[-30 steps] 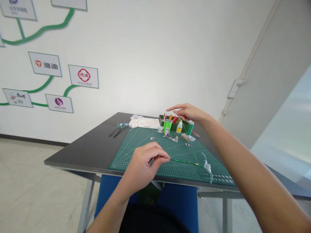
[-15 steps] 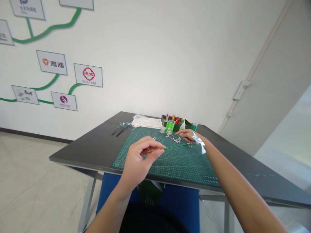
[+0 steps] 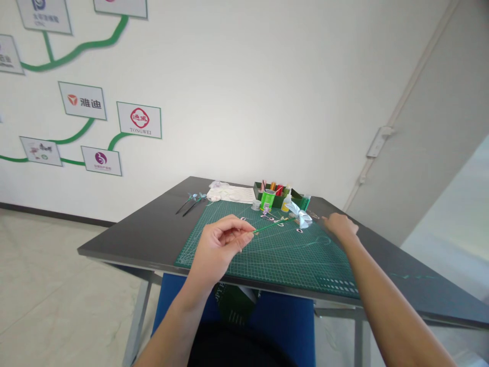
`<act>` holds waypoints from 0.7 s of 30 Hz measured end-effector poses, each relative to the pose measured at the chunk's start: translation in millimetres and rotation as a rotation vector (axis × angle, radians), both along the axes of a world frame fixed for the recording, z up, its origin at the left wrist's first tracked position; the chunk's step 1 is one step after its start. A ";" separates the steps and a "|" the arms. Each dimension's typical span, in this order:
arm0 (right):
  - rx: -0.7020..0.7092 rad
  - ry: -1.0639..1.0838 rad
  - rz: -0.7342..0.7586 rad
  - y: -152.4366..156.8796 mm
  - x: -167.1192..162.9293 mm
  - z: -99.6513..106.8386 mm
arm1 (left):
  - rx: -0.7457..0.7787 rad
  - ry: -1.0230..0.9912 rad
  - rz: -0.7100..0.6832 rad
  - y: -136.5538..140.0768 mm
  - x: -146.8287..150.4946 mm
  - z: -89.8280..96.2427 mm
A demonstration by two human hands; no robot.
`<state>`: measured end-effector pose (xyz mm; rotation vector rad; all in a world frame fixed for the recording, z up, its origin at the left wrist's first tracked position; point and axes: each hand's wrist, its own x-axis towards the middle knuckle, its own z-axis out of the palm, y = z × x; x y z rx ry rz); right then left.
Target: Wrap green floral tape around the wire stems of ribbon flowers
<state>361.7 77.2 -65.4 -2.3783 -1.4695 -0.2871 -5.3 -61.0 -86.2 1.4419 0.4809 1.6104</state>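
Observation:
My left hand (image 3: 225, 244) is closed in a pinch on the lower end of a green-wrapped flower stem (image 3: 273, 225), held above the cutting mat. A pale blue ribbon flower (image 3: 300, 214) tops the stem's far end. A thin pale strand hangs near the left fingertips. Over the mat's right edge, my right hand (image 3: 341, 227) has curled fingers pointing down at the table. Thin metallic tools (image 3: 314, 215) lie by its fingertips; whatever the fingers hold is hidden.
The green cutting mat (image 3: 267, 260) covers the dark table's middle. Blue ribbon flowers on stems (image 3: 194, 200) lie left. A white sheet (image 3: 237, 193), a green can (image 3: 267, 199), a glue bottle (image 3: 286, 202) and a box of spools (image 3: 259, 186) stand at the back by the wall.
My right hand has moved away from the flower to the right, toward the table's right side. The left hand still holds the stem, and the blue flower has shifted slightly left.

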 end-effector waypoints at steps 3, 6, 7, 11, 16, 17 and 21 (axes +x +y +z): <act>-0.016 0.023 0.106 -21.4 -21.8 13.5 | 0.001 0.034 0.036 2.5 3.2 -1.9; 0.058 0.052 0.348 -58.8 -59.1 19.4 | 0.031 0.088 0.093 2.9 7.3 -2.5; 0.079 0.073 0.433 -74.1 -73.0 19.0 | 0.044 0.106 0.110 2.6 8.7 -2.4; 0.149 0.315 0.789 -132.3 -124.6 7.9 | 0.081 0.178 0.143 0.3 13.1 -1.7; -0.019 0.889 1.071 -163.2 -165.0 -7.8 | 0.109 0.225 0.178 -1.9 14.1 -3.0; -0.047 0.978 1.082 -164.1 -169.4 -9.3 | 0.111 0.235 0.189 -2.2 13.8 -3.3; -0.061 1.148 1.082 -164.5 -175.7 -12.5 | 0.130 0.269 0.228 -3.3 12.4 -2.3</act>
